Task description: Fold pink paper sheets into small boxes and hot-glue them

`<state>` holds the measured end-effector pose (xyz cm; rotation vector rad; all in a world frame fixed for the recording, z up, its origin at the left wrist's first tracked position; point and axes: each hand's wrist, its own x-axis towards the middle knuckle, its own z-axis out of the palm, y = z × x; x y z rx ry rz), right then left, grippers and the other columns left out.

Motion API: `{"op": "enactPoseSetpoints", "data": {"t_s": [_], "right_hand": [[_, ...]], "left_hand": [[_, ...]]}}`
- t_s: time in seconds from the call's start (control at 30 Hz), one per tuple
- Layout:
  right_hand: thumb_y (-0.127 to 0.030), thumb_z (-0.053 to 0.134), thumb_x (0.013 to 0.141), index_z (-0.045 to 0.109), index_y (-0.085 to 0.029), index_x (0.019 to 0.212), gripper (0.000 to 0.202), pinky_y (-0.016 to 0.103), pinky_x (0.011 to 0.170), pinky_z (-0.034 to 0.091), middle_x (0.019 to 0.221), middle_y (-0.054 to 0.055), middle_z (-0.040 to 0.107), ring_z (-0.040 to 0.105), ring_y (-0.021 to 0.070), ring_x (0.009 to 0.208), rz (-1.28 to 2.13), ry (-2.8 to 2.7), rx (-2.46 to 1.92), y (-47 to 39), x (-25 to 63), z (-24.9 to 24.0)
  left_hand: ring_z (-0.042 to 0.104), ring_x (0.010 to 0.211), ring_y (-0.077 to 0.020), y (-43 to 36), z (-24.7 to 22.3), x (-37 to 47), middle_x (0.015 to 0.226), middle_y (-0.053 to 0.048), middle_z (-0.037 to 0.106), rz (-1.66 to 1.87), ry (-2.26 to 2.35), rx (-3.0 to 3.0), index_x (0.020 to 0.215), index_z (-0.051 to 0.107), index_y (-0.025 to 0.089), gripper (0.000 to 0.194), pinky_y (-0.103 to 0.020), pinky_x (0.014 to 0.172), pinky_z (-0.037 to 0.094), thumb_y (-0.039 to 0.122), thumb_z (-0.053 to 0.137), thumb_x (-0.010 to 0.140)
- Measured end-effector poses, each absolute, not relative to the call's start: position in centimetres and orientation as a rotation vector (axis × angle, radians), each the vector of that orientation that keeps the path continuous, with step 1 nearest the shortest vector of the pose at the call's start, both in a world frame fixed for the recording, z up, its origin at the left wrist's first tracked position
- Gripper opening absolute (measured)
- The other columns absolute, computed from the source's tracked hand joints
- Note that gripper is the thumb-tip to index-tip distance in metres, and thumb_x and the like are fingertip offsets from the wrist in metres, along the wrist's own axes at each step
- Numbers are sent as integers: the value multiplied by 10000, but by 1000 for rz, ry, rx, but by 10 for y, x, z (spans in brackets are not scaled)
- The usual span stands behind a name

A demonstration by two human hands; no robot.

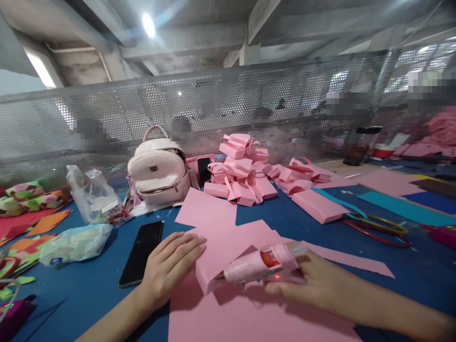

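The right hand [302, 273] is gripping a pink glue gun [258, 265], its nozzle reaching a folded pink piece [207, 280]. The left hand [174, 263] is lying palm down, fingers extended, on the piece's left side, holding nothing in a grip. Left of the folded piece, beyond the left hand, a black phone [141, 254] is resting; behind the piece, a white backpack [158, 171] is standing beside a heap of pink paper bags [244, 175].
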<state>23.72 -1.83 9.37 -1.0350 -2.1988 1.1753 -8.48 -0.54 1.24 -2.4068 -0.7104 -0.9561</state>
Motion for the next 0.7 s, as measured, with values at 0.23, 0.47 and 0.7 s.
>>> {"op": "enactPoseSetpoints", "data": {"t_s": [0.23,0.47,0.7], "right_hand": [[-464,699,870,768,-281,1161,351,357,873,567,1051,30,778,707,290,984,1286,-2130,-1039,-17,246,89],[-511,730,820,709,-227,1269,531,409,950,543,1147,74,748,682,321,1061,1344,-2102,-1001,-19,237,84],[-546,755,805,711,-211,1264,570,431,1022,509,1174,100,738,665,327,1126,1458,-1952,-881,-23,227,73]], "left_hand": [[620,1261,-208,-6,15,-83,1278,-132,715,-971,-685,-2400,1329,606,100,320,-372,1121,426,154,447,1058],[617,1274,-201,-9,13,-85,1308,-119,702,-900,-687,-2397,1381,577,117,352,-370,1148,399,147,427,1064],[619,1266,-181,-8,11,-84,1282,-114,717,-933,-684,-2398,1337,598,112,325,-347,1176,355,199,425,1076]]}}
